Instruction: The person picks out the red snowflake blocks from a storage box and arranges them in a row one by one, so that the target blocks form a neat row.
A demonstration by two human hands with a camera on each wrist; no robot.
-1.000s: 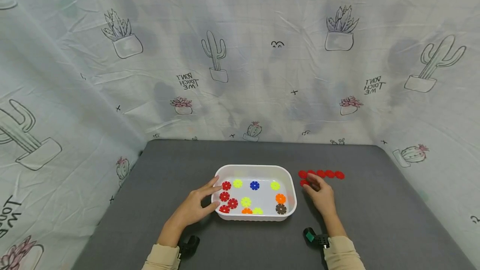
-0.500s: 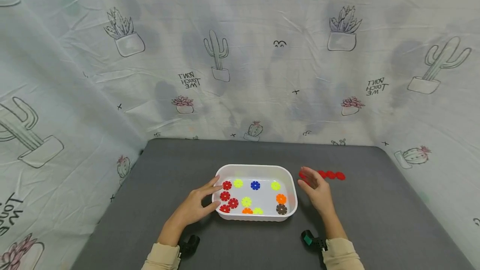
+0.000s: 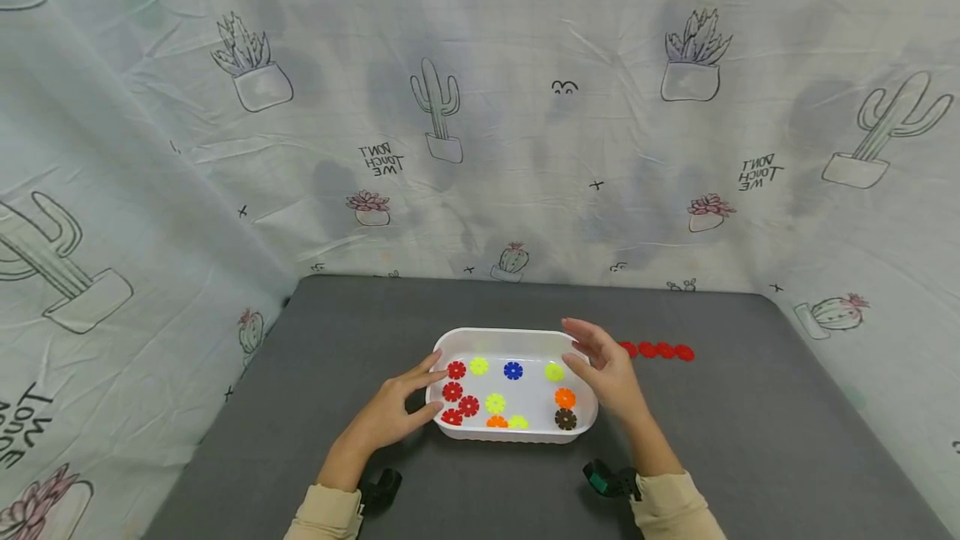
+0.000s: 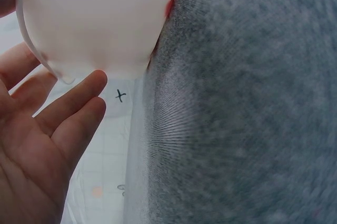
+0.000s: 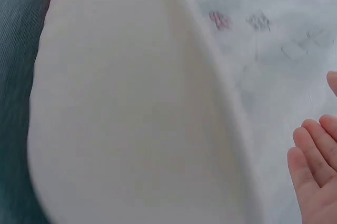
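bracing the white tray with my left hand, fingers straight and relaxed against its left wall, thumb low near the front corner. nothing is pinched there. my right hand is hovering over the tray's right rim, fingers spread and loosely bent, holding nothing as far as the head view shows. the right wrist view is only catching fingertips beside the blurred tray wall.

judgement on doing this well: i'm wanting the left hand pressing lightly so the tray isn't sliding on the grey desk, and the right hand coming down from above on a single disc, pinching it by the edge so its neighbours aren't getting knocked. the red ones are crowded together at the left end, so that cluster is needing the most care.

counting inside the tray:
- red discs: 4, grouped at the left end
- yellow discs: 4, though the front one is partly hidden by the rim
- orange discs: 2
- blue disc: 1
- dark brown disc: 1

outside the tray, a row of red discs is lying on the desk to the right. i'm counting 4 showing; the hand may be covering more.
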